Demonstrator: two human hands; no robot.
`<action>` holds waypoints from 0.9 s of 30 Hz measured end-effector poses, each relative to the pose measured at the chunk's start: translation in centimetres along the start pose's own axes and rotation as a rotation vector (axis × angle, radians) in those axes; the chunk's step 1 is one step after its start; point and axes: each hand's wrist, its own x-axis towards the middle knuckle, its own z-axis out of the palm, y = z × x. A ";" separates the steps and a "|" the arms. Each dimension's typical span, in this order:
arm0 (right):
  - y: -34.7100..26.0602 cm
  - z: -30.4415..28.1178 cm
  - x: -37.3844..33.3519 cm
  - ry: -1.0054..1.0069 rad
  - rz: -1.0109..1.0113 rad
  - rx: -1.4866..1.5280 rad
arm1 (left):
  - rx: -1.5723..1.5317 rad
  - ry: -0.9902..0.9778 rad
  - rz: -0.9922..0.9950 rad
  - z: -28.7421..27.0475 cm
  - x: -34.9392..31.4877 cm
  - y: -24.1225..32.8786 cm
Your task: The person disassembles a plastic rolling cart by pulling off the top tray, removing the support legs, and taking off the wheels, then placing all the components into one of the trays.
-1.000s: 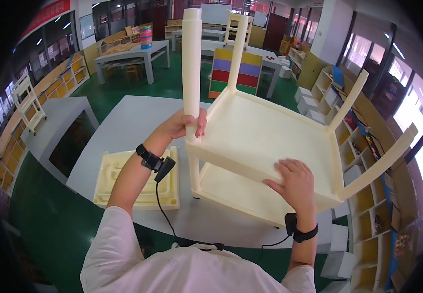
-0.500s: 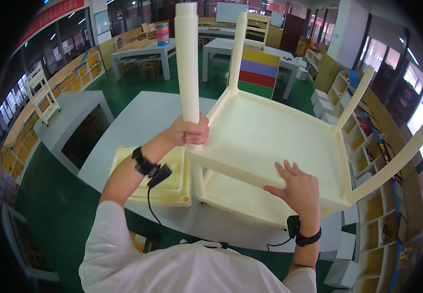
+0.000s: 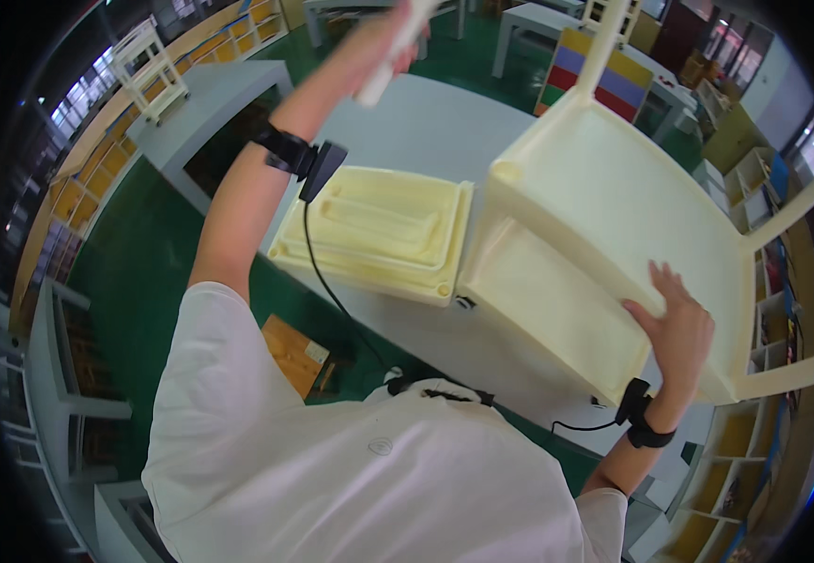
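Note:
A cream plastic cart frame [image 3: 632, 178] stands on the grey-white table, with upright posts at its other corners and a lower shelf [image 3: 548, 291] beneath. Its near left corner carries no post. At the top of the view, away from that corner, my left hand [image 3: 369, 47] grips a cream tube-shaped post [image 3: 390, 70]; motion blurs both, and the post's upper end is out of view. My right hand [image 3: 677, 328] lies on the upper shelf's near edge, fingers spread. Left of the cart rests a cream plastic tray [image 3: 379, 230].
Under the cart and tray is the large table [image 3: 426, 113]. A finished-looking cream cart [image 3: 149, 75] stands on another table at far left. A wooden stool [image 3: 294, 355] sits on the green floor by the table's near edge. Shelving [image 3: 726, 460] lines the right side.
The post has come off the cart's near left corner and moved up and away in my left hand. My right hand stays on the shelf edge. The view has shifted.

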 end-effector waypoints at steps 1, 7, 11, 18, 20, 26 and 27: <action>0.0 -0.3 -0.4 -0.006 0.043 0.005 | 0.252 0.001 -0.103 -0.9 -1.6 -4.0; 0.3 -0.2 -0.1 -0.027 0.022 0.051 | 1.109 -0.642 -0.425 -10.5 -17.3 -25.6; 0.4 -0.3 -0.3 -0.023 0.036 0.042 | 1.174 -0.606 -0.363 -7.3 -19.1 -27.0; -0.5 0.7 0.2 0.164 0.041 -0.022 | 0.420 0.089 0.052 3.7 -11.3 -18.9; -1.4 0.5 0.6 0.221 0.046 -0.006 | 0.506 0.188 0.407 9.7 -10.2 -9.7; 1.3 -2.7 -3.1 1.023 0.028 0.062 | 0.883 0.184 0.647 19.2 -9.7 -4.3; 3.9 -4.0 -4.9 1.194 0.121 -0.017 | 0.874 0.133 0.714 20.3 -9.1 -4.8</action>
